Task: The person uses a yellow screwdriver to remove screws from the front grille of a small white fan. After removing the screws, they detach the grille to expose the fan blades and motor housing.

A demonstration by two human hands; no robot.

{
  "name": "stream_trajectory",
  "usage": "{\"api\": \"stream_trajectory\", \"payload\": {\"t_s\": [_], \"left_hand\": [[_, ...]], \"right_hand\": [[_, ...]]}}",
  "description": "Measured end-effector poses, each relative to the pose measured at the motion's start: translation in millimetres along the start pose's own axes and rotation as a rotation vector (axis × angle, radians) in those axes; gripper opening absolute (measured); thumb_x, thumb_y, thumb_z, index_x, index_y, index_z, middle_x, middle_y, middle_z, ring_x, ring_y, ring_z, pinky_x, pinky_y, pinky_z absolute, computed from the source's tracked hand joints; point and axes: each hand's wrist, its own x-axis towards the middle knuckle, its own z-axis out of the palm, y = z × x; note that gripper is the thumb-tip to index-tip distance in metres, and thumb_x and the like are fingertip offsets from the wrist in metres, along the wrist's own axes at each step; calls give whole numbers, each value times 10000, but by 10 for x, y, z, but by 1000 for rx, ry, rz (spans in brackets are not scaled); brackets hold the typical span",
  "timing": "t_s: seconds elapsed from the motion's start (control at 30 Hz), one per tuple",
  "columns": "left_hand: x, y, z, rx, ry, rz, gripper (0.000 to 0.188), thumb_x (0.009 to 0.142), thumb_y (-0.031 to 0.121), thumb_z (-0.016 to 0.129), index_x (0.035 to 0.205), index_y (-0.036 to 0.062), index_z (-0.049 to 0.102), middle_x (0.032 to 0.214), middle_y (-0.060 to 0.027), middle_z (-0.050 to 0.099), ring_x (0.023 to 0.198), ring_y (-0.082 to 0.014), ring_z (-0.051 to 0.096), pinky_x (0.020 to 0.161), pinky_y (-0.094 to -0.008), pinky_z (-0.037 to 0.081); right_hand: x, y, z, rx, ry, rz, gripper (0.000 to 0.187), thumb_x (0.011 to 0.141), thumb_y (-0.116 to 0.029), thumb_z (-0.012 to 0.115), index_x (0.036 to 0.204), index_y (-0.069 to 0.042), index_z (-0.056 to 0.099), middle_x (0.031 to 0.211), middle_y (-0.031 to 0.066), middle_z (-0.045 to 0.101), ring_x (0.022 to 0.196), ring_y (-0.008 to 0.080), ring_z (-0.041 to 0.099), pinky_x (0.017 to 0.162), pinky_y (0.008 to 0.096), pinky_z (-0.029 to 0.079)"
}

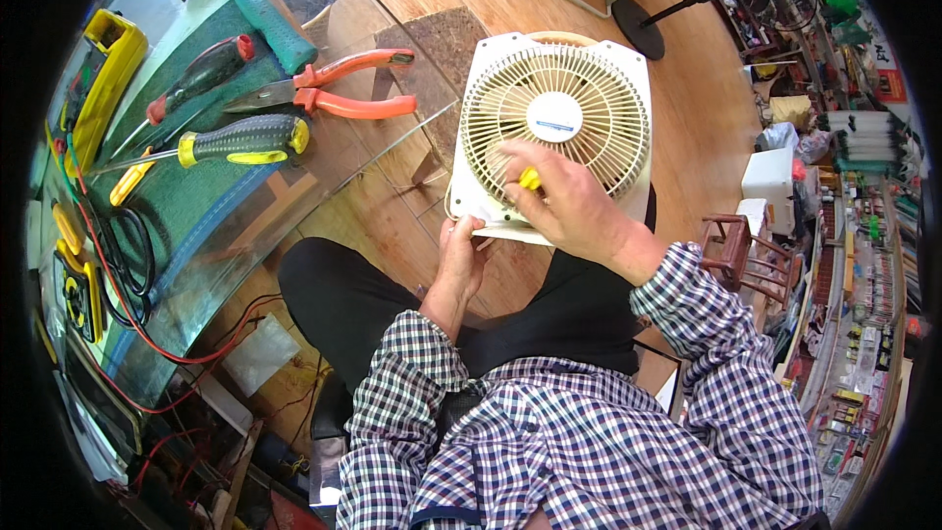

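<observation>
A white box fan (638,118) with a round slatted grille and a pale hub cap (554,117) stands in front of me, its lower edge by my thighs. My left hand (461,260) grips its lower left corner, the thumb on the front and the fingers partly behind it. Over the lower part of the grille, my right hand (564,198) is closed round a small tool with a yellow handle (530,178). The hand hides most of that tool, so its tip cannot be made out.
On the glass table (285,201) at left lie orange-handled pliers (353,88), a yellow-and-black screwdriver (245,141), a red-and-black screwdriver (206,74), a hammer (260,20) and a yellow multimeter (113,69) with leads. Crowded shelves (854,334) and a small wooden stool (726,247) stand right.
</observation>
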Motion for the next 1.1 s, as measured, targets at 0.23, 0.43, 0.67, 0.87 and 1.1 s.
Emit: {"api": "stream_trajectory", "payload": {"t_s": [0.23,0.43,0.67,0.87,1.1], "left_hand": [[-36,-11,43,22,64,17,466,926,253,653,1351,69,598,1362,-138,655,1269,-344,636,1132,-570,519],[27,-44,-64,13,53,21,522,932,289,636,1400,60,599,1386,-151,663,1288,-345,634,1144,-572,513],[26,-31,-18,41,75,-12,534,945,315,666,1414,77,571,1408,-150,622,1295,-364,617,1135,-571,515],[-183,113,44,21,51,-40,552,949,283,729,1417,93,508,1466,-163,548,1300,-380,587,1136,-590,488],[-246,172,-58,40,38,-156,560,969,397,742,1406,89,574,1429,-141,603,1293,-329,576,1168,-525,416]], "right_hand": [[-339,-79,-501,324,518,335,454,1174,-111,530,1619,-54,462,955,2,573,781,65,575,681,238,528],[-917,-127,-915,217,191,695,412,1083,-166,709,1460,-55,585,963,25,570,788,133,617,722,308,584],[-1136,-202,-277,-544,-262,513,349,950,-184,822,1230,-85,639,1100,200,630,936,436,742,809,530,633],[-1194,-11,-334,-732,-352,412,135,967,-40,665,1092,-91,653,982,158,643,876,405,755,730,518,629],[-1257,43,-513,-694,-356,268,83,964,-65,680,1036,-103,666,944,117,624,828,357,738,680,500,606]]}}
